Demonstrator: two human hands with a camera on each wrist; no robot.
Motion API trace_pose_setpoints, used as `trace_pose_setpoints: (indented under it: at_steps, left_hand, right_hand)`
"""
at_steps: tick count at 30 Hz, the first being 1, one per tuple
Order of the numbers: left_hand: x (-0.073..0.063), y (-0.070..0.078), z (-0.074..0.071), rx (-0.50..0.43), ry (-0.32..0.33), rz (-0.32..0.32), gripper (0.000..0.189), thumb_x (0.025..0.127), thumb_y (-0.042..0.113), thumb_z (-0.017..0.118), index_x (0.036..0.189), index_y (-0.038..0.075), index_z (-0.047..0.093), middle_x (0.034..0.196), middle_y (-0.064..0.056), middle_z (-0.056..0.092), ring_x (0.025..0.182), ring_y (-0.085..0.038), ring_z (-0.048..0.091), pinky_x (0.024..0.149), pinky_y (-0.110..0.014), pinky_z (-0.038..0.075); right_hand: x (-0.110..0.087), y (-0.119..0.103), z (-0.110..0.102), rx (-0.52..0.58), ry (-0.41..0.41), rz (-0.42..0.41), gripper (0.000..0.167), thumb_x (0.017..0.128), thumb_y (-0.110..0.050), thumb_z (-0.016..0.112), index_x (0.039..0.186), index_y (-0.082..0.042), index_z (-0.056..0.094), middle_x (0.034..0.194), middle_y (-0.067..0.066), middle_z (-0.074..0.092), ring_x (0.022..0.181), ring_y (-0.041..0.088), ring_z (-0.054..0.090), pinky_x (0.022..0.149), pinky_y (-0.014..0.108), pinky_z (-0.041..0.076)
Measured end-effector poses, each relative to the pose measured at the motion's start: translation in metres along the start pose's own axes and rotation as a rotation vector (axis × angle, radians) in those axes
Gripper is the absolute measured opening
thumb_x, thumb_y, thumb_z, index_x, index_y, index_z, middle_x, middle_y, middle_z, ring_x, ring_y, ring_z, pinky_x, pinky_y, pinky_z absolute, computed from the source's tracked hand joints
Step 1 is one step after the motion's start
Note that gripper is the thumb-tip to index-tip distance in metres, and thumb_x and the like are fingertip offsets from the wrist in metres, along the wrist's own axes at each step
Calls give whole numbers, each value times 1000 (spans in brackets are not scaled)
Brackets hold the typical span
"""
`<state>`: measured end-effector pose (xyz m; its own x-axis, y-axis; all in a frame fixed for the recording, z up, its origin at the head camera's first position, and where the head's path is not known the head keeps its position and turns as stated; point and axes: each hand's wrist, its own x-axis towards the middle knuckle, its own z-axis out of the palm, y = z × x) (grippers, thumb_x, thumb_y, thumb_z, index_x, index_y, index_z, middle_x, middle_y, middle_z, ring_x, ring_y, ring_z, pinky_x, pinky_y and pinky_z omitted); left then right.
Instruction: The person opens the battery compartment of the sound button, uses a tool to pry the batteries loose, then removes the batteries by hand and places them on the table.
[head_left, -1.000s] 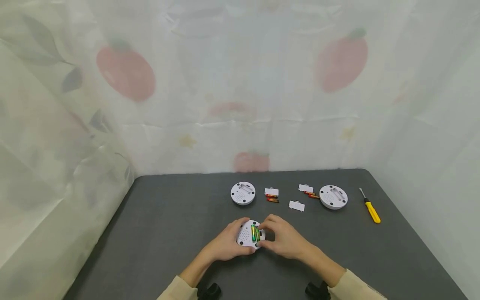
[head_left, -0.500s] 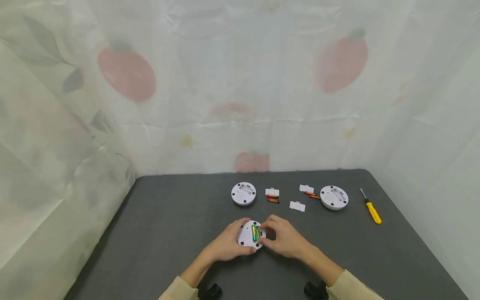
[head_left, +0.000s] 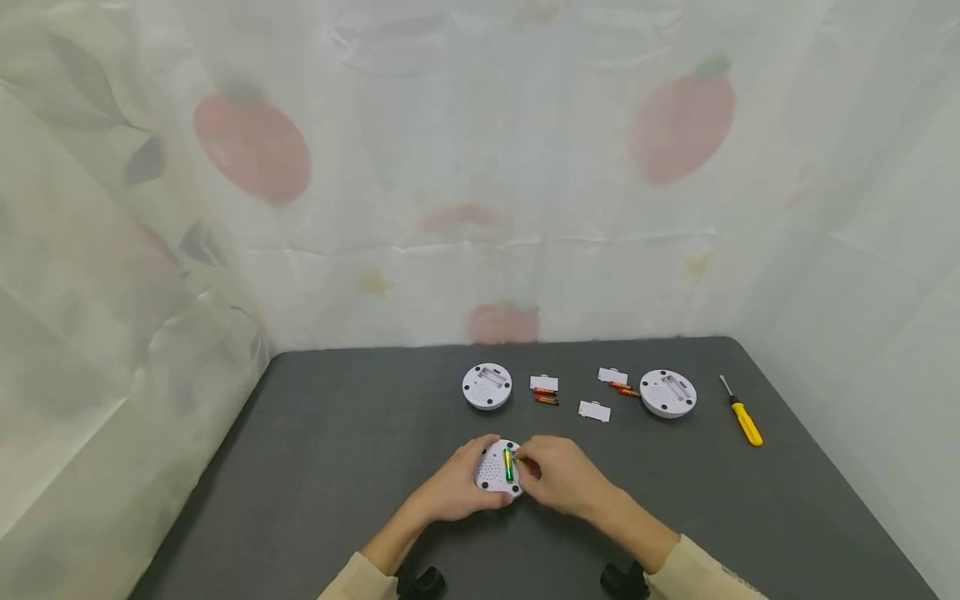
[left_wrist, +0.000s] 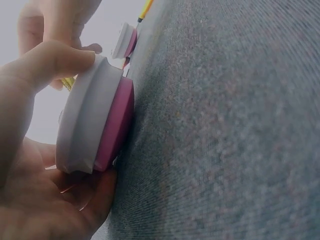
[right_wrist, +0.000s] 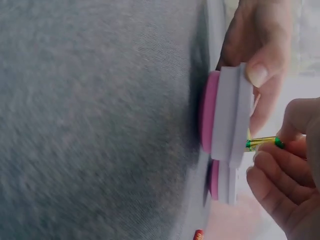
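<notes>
A round white device (head_left: pixel 490 471) with a speaker grille lies with its battery side up near the table's front; both wrist views show its pink other side against the table. My left hand (head_left: pixel 461 483) grips its rim between thumb and fingers. One green battery (head_left: pixel 509 465) sits in its compartment. From the right, my right hand (head_left: pixel 566 477) pinches a second green-and-gold battery (right_wrist: pixel 264 143) by one end, between thumb and forefinger. That battery stands out at an angle from the device's face; its inner end is hidden behind the rim in the right wrist view.
Farther back are two similar devices, one at the middle (head_left: pixel 487 387) and one at the right (head_left: pixel 667 395), with their compartments uncovered. Between them lie white covers (head_left: pixel 595 412) and several red batteries (head_left: pixel 546 401). A yellow-handled screwdriver (head_left: pixel 746 423) lies near the right edge.
Both green batteries lay side by side in the compartment before. My right fingers have closed on the right one and tipped it up out of line. My left hand has stayed put.
</notes>
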<state>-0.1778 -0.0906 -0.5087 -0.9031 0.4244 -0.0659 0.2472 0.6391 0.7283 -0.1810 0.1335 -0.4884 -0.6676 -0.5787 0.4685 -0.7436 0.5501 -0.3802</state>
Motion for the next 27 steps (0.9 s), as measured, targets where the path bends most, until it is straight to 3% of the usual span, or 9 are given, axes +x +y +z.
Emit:
trace_pose_setpoints:
  at_steps: [4,14,27]
  left_hand:
    - [0,0,0,-3,-3,-8,92,77,45,80,151,7,41,141,-8,50,111,-21,49,89,-42,42]
    - [1,0,1,-2,3,-25,93,76,45,81,151,9,41,140,-7,50,111,-21,49,91,-44,42]
    - [0,-1,2,4,10,-10,92,75,43,81,151,8,42,142,-7,50,116,-22,48,94,-45,41]
  right_hand:
    - [0,1,-6,-42,-26,44,15,80,-4,70,92,-11,73,80,-10,58,70,3,47,61,21,42]
    - [-10,20,-15,57,-5,188,16,81,-2,71,94,-12,72,81,-13,55,71,2,49,63,23,46]
    - [-27,63,-33,91,18,340,14,83,1,70,93,-7,73,77,-11,63,69,2,54,64,26,49]
